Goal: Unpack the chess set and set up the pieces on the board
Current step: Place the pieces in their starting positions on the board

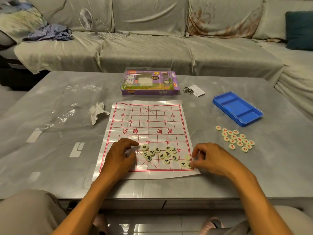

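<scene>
The white paper board (147,122) with its red grid lies flat mid-table. Several cream pieces with black characters (159,153) are bunched loosely on its near rows. A pile of red-character pieces (235,139) sits off the board to the right, on the table. My left hand (120,156) rests on the board's near left part with fingers curled; its index fingertip is beside the leftmost black piece (145,147). My right hand (213,158) is at the board's near right corner, pinching a black piece (188,165) that its fingertips half hide.
A purple game box (149,83) stands behind the board. A blue plastic tray (237,108) lies at the right. Clear wrapping (71,106) and crumpled paper (98,112) lie to the left. A metal ring puzzle with leaflet (194,90) lies nearby. A sofa with a fan (88,21) is beyond.
</scene>
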The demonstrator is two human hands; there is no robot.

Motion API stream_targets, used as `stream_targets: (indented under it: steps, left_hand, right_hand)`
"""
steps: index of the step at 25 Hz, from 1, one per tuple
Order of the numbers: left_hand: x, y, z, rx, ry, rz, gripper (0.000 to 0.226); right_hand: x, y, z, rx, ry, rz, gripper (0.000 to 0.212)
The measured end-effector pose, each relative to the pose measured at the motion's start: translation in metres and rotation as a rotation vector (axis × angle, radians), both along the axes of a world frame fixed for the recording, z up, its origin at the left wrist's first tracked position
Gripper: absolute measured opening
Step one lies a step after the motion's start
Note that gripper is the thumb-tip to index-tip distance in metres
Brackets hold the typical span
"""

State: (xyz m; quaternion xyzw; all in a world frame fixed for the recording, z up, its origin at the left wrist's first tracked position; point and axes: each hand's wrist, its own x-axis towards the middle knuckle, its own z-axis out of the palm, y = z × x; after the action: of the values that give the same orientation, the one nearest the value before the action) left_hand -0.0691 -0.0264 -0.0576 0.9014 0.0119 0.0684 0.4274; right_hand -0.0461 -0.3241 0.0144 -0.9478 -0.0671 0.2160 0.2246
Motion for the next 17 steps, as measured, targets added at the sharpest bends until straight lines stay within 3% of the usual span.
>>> stream_targets:
  steps: [4, 9, 17]
  left_hand:
    - [0.000, 0.000, -0.001, 0.024, -0.013, 0.001, 0.026]
    - [0.001, -0.002, -0.005, 0.246, -0.024, -0.066, 0.029]
    - [0.000, -0.007, -0.005, 0.208, -0.069, -0.096, 0.033]
  right_hand:
    - [-0.007, 0.011, -0.014, 0.008, -0.014, 0.080, 0.026]
    - [-0.008, 0.012, -0.019, 0.024, -0.031, 0.104, 0.023]
    - [0.000, 0.005, -0.019, 0.029, -0.057, 0.016, 0.018]
